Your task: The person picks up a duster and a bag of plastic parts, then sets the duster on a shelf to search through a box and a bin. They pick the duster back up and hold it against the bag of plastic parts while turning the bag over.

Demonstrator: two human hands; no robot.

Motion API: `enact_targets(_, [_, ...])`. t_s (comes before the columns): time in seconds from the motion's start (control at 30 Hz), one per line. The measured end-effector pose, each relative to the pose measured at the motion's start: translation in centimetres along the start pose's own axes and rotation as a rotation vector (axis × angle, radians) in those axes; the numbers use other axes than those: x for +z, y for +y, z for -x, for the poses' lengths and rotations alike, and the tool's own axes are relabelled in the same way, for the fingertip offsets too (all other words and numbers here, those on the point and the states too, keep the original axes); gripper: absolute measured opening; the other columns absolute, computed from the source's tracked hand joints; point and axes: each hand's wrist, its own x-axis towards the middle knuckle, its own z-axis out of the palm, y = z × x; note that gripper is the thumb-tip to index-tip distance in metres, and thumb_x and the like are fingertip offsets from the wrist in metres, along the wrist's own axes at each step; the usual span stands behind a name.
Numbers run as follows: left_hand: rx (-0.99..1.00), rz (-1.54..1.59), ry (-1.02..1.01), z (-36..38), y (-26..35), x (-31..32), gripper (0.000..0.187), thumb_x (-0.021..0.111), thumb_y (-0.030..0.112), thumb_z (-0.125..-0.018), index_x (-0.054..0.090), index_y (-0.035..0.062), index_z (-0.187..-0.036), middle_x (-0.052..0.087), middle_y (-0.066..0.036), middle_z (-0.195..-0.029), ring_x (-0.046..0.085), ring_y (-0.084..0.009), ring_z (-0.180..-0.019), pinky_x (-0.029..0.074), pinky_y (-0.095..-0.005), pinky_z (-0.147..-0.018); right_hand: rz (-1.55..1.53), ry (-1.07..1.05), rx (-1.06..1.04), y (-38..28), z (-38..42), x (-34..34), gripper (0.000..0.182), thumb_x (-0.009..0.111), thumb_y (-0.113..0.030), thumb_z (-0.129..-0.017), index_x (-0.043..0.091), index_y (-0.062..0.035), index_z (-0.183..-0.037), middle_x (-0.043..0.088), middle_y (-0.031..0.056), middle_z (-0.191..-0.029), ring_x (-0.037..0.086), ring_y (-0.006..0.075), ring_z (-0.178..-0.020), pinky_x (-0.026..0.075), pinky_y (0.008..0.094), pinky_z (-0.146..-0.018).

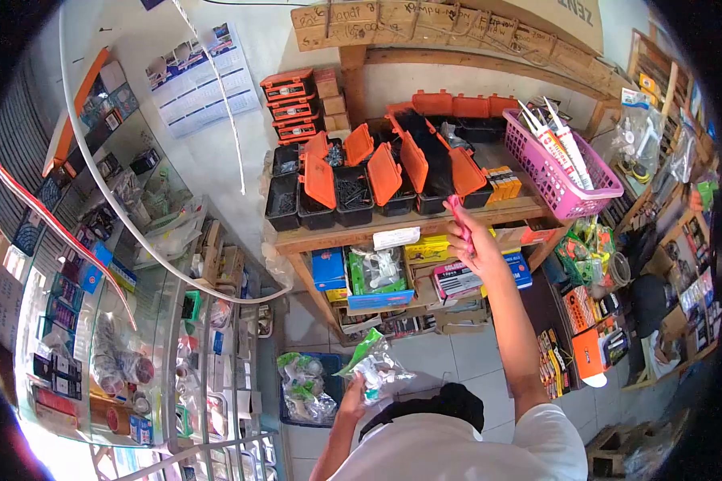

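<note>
My right hand is wrapped round the pink handle of a duster. Its long black head lies among the orange-lidded black organizer boxes on the wooden shelf. Low in front of my body, my left hand grips a clear plastic packet with a green top and white pieces inside. Left of that hand, a blue basket on the floor holds similar packets. Screws or nails show in some of the open boxes.
A pink basket with sealant tubes stands at the shelf's right end. Below the top is an open blue box of packets. A glass display case lines the left side. A white cable hangs in front of it.
</note>
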Motion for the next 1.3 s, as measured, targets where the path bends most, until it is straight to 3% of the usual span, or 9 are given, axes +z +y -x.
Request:
enact_targets(0.13, [0.050,0.151,0.192,1.8,3.5,4.0,0.057,0.037,0.053,-0.096,0.040,0.0140,-0.137,0.052,-0.011,-0.132,0.051,-0.0336,-0.119,0.041,-0.0666,-0.091,0.035,-0.012,-0.058,1.8,3.7,1.4,0.041,0.061,-0.023,-0.089,0.047,-0.0136,-0.127,0.049,0.0003,-0.074,0.043,0.0065,-0.052,0.034,0.0205,-0.045])
enact_targets(0.33, [0.206,0.383,0.001,0.6,6.0,4.7,0.048,0.043,0.046,-0.095,0.046,0.0125,-0.129,0.056,-0.014,-0.125,0.055,-0.0334,-0.114,0.034,-0.0685,-0.097,0.415,-0.069,-0.042,7.2,11.3,-3.7,0.033,0.072,-0.021,-0.079,0.053,-0.0049,-0.101,0.051,0.0008,-0.070,0.045,0.0081,-0.052,0.033,0.0219,-0.046])
enact_targets(0.53, [0.175,0.194,0.078,-2.2,8.3,6.5,0.048,0.041,0.043,-0.098,0.041,0.0093,-0.132,0.053,-0.014,-0.129,0.050,-0.0333,-0.119,0.039,-0.0657,-0.096,0.475,-0.120,0.232,12.0,18.0,-5.1,0.023,0.059,-0.026,-0.093,0.050,-0.0048,-0.090,0.045,-0.0020,-0.059,0.040,0.0055,-0.048,0.032,0.0216,-0.045])
enact_targets(0.6, [0.132,0.437,-0.454,-4.9,7.5,1.8,0.051,0.037,0.046,-0.099,0.040,0.0080,-0.133,0.055,-0.013,-0.124,0.053,-0.0309,-0.115,0.044,-0.0591,-0.095,0.548,-0.107,0.219,14.4,19.3,-5.5,0.030,0.055,-0.034,-0.095,0.047,-0.0064,-0.086,0.048,0.0018,-0.060,0.041,0.0065,-0.049,0.029,0.0226,-0.042])
enact_targets(0.63, [0.155,0.027,0.260,-3.5,9.5,7.8,0.050,0.035,0.047,-0.099,0.043,0.0089,-0.130,0.058,-0.013,-0.116,0.059,-0.0297,-0.104,0.049,-0.0514,-0.092,0.528,-0.109,0.287,14.6,19.6,-5.2,0.026,0.053,-0.027,-0.096,0.045,-0.0075,-0.082,0.052,0.0037,-0.063,0.044,0.0075,-0.052,0.034,0.0228,-0.046])
enact_targets(0.73, [0.197,-0.253,0.314,-2.1,11.3,10.3,0.044,0.033,0.042,-0.101,0.046,0.0101,-0.127,0.058,-0.009,-0.115,0.059,-0.0233,-0.102,0.052,-0.0419,-0.087,0.516,-0.087,0.323,16.9,20.4,-6.3,0.025,0.052,-0.023,-0.097,0.043,-0.0083,-0.079,0.056,0.0043,-0.069,0.044,0.0059,-0.052,0.035,0.0218,-0.048])
enact_targets(0.83, [0.320,0.102,-0.166,-2.7,10.0,5.8,0.042,0.033,0.040,-0.102,0.047,0.0097,-0.127,0.058,-0.006,-0.114,0.058,-0.0186,-0.104,0.051,-0.0373,-0.089,0.477,-0.126,0.416,16.6,20.4,-7.1,0.010,0.050,-0.014,-0.097,0.049,-0.0046,-0.094,0.062,0.0106,-0.087,0.053,0.0099,-0.065,0.043,0.0253,-0.058])
enact_targets(0.93, [0.373,-0.082,0.335,-0.1,11.7,12.7,0.045,0.036,0.044,-0.100,0.047,0.0122,-0.130,0.059,-0.002,-0.110,0.059,-0.0197,-0.104,0.053,-0.0418,-0.080,0.472,-0.200,0.433,15.5,19.9,-7.4,0.022,0.048,-0.008,-0.096,0.049,-0.0013,-0.117,0.062,0.0131,-0.100,0.057,0.0136,-0.077,0.047,0.0278,-0.068])
enact_targets(1.3, [0.474,0.199,0.136,0.7,11.7,13.5,0.070,0.031,0.060,-0.094,0.039,0.0080,-0.139,0.053,-0.012,-0.132,0.052,-0.0299,-0.119,0.041,-0.0545,-0.098,0.704,-0.084,0.439,12.2,19.0,-8.6,0.025,0.049,-0.025,-0.097,0.051,-0.0084,-0.116,0.046,-0.0034,-0.065,0.042,0.0064,-0.058,0.037,0.0223,-0.053])
